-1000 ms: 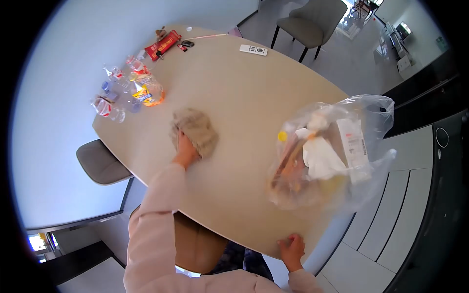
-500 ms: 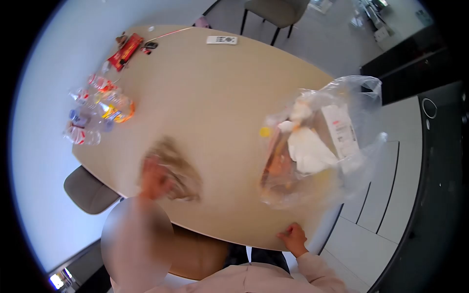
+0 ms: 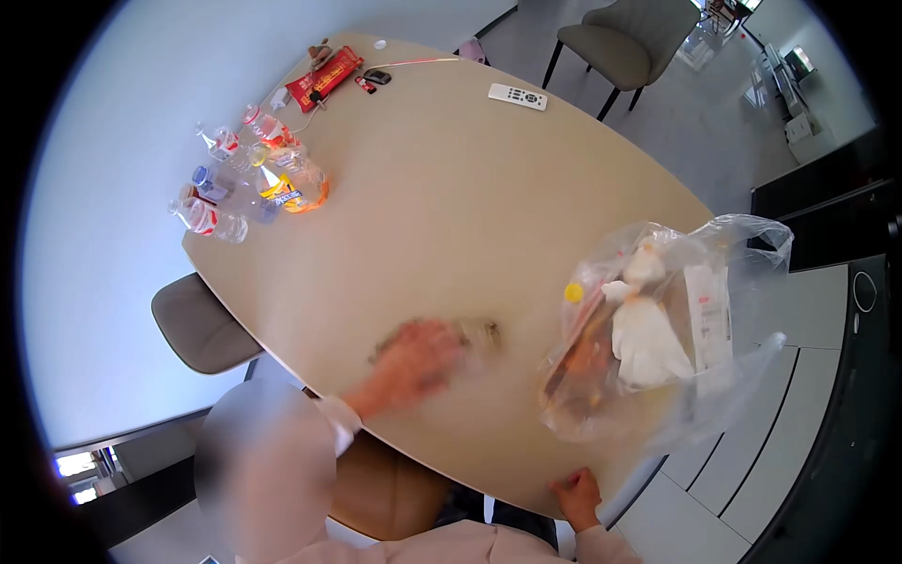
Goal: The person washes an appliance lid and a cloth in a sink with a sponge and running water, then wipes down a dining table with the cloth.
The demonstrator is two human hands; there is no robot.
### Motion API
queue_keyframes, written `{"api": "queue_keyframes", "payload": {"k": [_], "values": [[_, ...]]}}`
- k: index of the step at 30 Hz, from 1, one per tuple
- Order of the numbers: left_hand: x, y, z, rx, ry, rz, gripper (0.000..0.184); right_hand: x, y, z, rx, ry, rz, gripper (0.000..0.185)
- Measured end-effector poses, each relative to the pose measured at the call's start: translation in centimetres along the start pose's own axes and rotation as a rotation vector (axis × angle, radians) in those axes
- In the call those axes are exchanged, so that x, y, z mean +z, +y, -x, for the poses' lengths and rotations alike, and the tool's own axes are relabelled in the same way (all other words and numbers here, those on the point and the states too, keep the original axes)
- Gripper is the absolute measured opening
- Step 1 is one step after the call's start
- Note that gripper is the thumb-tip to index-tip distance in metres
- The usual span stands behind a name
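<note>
My left hand [image 3: 413,362], blurred by motion, presses a brownish cloth [image 3: 481,331] against the table near its front edge. Its fingers lie over the cloth, which shows in part beyond them and looks crumpled. By the front edge at the right, my right hand [image 3: 578,498] rests on the table with nothing visible in it, fingers loosely bent and the thumb apart. A clear plastic bag [image 3: 742,371] lies just beyond the right hand, holding crumpled white tissue [image 3: 648,343], a white printed packet [image 3: 709,320] and brownish items.
Several plastic bottles [image 3: 291,183] stand or lean together at the left edge of the beige table [image 3: 423,216]. Beyond them are a red packet [image 3: 324,80] and small dark objects. A white remote [image 3: 518,96] lies near the far edge. Chairs [image 3: 625,47] stand around the table.
My left hand has moved right across the table with the cloth. The view has shifted, so the bottles and bag sit elsewhere in the picture. My right hand stays at the edge.
</note>
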State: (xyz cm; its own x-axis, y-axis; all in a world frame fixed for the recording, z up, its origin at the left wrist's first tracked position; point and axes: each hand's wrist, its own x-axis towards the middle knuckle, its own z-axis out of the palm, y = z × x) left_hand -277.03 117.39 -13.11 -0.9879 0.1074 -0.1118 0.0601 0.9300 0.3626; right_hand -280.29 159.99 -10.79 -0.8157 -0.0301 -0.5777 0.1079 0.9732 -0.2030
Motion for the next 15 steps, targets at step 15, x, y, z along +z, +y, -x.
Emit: {"api": "queue_keyframes", "payload": {"k": [15], "values": [[-7.4, -3.2, -9.1, -0.695, 0.286, 0.992, 0.043, -0.7, -1.0, 0.4, -0.017, -0.012, 0.029, 0.04]]}}
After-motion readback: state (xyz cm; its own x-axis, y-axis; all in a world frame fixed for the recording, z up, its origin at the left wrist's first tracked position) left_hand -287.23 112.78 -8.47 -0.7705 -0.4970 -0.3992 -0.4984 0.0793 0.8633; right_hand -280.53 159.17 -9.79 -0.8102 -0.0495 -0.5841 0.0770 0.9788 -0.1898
